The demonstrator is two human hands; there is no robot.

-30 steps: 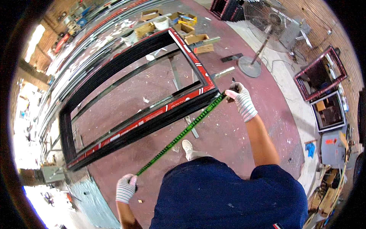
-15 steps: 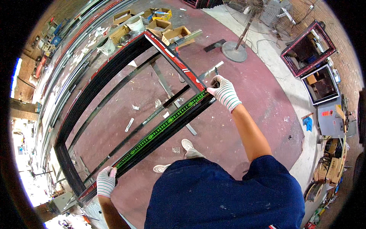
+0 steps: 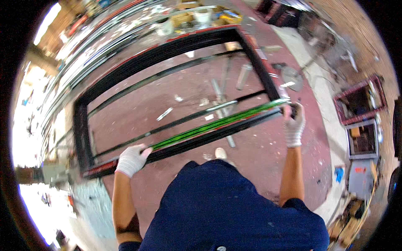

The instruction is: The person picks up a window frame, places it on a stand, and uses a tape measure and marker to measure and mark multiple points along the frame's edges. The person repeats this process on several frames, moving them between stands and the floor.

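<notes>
A green tape measure point(image 3: 197, 129) is stretched along the near bar of a stack of black frames point(image 3: 81, 125) with red-and-white edging. My left hand point(image 3: 133, 160), in a pale striped glove, pinches the tape's left end against the bar. My gloved right hand point(image 3: 295, 123) closes on the tape's right end at the frame's near right corner. A dark object shows at the right fingers, too blurred to make out. Motion smears the tape's markings. Thin metal supports point(image 3: 188, 117) run under the frames.
Long metal profiles point(image 3: 90, 62) lie at the far left, beside buckets point(image 3: 164, 27) and boxes point(image 3: 182, 19). A fan's round base point(image 3: 292, 78) stands at the right, with smaller frames point(image 3: 361, 100) by the wall. Scraps point(image 3: 165, 113) litter the red floor.
The view has turned, so the frames now lie more level across it and shifted right. Both hands stay at the tape's ends. The pen-like thing at my right fingers is now blurred.
</notes>
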